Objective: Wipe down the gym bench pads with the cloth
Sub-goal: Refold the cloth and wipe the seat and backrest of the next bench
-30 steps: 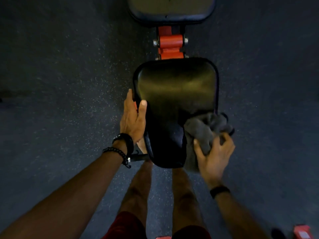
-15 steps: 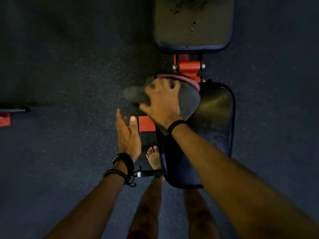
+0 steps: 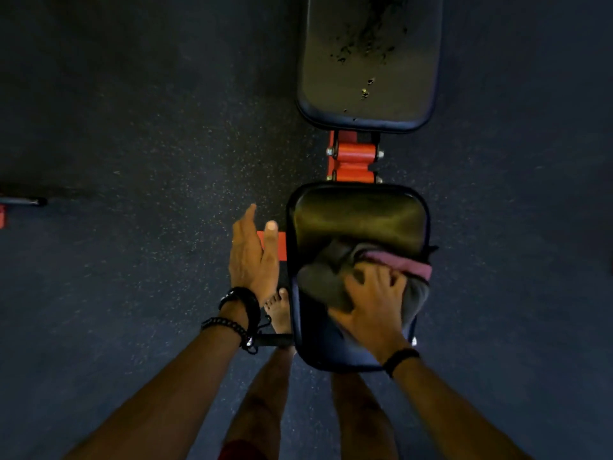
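Observation:
The black seat pad [image 3: 356, 217] of the gym bench lies just below me, glossy at its far end. My right hand [image 3: 373, 303] presses a grey cloth [image 3: 318, 285] with a pink edge onto the near half of the seat pad. My left hand [image 3: 253, 257] hovers flat with fingers apart beside the pad's left edge, holding nothing and apart from the pad. Farther away lies the long back pad [image 3: 368, 61], with dark specks and scuffs on its surface.
An orange steel hinge frame [image 3: 353, 159] joins the two pads, and an orange crossbar [image 3: 280, 242] sticks out left under the seat. My bare legs and a foot [image 3: 278, 308] stand against the bench's near end. A bar end [image 3: 23, 201] lies on the speckled rubber floor at far left.
My right hand dragged the cloth from the seat pad's far left corner back toward me, onto its near right half. My left hand stayed off the pad beside its left edge.

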`<state>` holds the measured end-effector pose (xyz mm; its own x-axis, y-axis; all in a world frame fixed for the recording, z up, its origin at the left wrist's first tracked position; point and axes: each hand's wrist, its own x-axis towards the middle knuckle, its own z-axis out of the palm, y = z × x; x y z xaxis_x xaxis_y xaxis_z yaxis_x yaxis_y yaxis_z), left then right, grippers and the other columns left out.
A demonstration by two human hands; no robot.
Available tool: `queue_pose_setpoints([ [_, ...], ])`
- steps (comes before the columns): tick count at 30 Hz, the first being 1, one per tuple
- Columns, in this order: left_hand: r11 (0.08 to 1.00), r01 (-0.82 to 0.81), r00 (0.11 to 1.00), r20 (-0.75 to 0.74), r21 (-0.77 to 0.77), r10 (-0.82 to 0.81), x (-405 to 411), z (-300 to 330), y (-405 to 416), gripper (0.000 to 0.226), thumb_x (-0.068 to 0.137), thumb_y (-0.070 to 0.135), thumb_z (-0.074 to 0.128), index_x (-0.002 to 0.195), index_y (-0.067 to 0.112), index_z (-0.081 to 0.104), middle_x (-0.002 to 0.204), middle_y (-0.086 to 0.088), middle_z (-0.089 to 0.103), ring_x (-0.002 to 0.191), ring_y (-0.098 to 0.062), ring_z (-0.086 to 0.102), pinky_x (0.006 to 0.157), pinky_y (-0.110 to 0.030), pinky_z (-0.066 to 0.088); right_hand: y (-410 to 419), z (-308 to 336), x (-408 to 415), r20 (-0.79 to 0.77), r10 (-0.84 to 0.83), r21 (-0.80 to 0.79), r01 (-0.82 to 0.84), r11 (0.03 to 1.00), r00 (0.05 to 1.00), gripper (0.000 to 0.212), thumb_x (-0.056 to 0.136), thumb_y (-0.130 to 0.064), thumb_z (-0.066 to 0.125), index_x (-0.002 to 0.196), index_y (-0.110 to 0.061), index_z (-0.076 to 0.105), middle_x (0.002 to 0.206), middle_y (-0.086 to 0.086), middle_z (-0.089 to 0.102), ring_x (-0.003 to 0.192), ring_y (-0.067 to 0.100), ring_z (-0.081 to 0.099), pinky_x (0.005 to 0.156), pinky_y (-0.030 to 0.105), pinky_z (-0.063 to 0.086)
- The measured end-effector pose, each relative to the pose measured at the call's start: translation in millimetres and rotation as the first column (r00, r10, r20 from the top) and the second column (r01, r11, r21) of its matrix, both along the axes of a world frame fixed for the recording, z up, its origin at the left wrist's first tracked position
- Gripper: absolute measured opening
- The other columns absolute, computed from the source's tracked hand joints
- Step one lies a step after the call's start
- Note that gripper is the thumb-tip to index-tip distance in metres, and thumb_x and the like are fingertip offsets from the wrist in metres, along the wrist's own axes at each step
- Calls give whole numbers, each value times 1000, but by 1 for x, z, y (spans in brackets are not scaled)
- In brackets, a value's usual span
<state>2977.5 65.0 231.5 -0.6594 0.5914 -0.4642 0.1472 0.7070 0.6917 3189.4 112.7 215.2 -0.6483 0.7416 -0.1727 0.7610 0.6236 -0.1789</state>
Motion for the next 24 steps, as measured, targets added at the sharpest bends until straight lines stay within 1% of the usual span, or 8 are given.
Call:
queue_pose_setpoints([
  [3, 993, 116, 991, -56, -34, -118, 15, 12, 10, 61, 99, 52, 39, 150, 20, 31, 148, -5, 33, 129, -25, 44, 101, -46, 44, 13, -4, 54, -58, 196, -29, -197, 980, 979, 48, 64, -61, 58, 92, -23, 66, 97, 9, 60, 89, 31, 52, 72, 47, 42],
  [5, 985, 147, 985, -80, -92, -155, 22, 18, 15, 54, 99, 42, 48, 145, 15, 39, 144, -9, 36, 125, -28, 47, 101, -44, 44, 23, -2, 74, -29, -185, -83, 183, 980, 982, 48, 64, -52, 73, 92, -14, 64, 98, 15, 58, 89, 35, 53, 71, 49, 45],
  [8, 970, 172, 984, -22, -172, -178, 39, 38, 14, 52, 97, 38, 55, 141, 13, 44, 141, -12, 39, 123, -31, 48, 103, -46, 42, 23, 5, 84, 51, -693, -368, 659, 657, 719, 53, 73, -44, 78, 109, -9, 61, 109, 17, 58, 100, 38, 57, 80, 50, 51],
  [10, 953, 215, 975, -8, -215, -222, 52, 58, 10, 51, 95, 39, 57, 139, 14, 46, 138, -12, 42, 121, -34, 49, 102, -50, 42, 32, 18, 86, 121, -790, -523, 715, 464, 601, 61, 74, -54, 69, 117, -11, 60, 111, 15, 62, 102, 37, 61, 83, 49, 54],
  [12, 940, 236, 969, -11, -246, -247, 66, 82, 3, 52, 95, 40, 58, 139, 15, 46, 137, -12, 44, 120, -35, 50, 101, -51, 42, 47, 37, 90, 180, -781, -590, 701, 401, 598, 63, 78, -53, 70, 124, -12, 60, 116, 17, 64, 107, 37, 61, 88, 49, 53],
  [15, 911, 268, 949, -74, -312, -305, 83, 117, -7, 55, 95, 42, 56, 141, 14, 45, 137, -13, 45, 120, -36, 51, 101, -52, 42, 64, 75, 94, 173, -690, -621, 622, 478, 703, 62, 80, -51, 71, 130, -17, 58, 123, 15, 62, 110, 36, 60, 92, 47, 51],
  [20, 875, 325, 901, -162, -360, -401, 93, 147, -4, 61, 94, 43, 57, 145, 14, 39, 141, -13, 44, 127, -35, 46, 104, -52, 39, 86, 140, 80, -1, -328, -338, 309, 889, 945, 59, 79, -54, 66, 124, -17, 57, 118, 12, 54, 113, 34, 50, 94, 49, 43],
  [24, 870, 321, 884, -212, -375, -417, 95, 166, 16, 62, 94, 42, 57, 145, 15, 37, 142, -14, 42, 128, -35, 45, 105, -50, 37, 102, 173, 52, -69, -186, -145, 175, 974, 980, 55, 78, -58, 64, 117, -19, 59, 114, 10, 54, 109, 33, 50, 90, 49, 40],
])
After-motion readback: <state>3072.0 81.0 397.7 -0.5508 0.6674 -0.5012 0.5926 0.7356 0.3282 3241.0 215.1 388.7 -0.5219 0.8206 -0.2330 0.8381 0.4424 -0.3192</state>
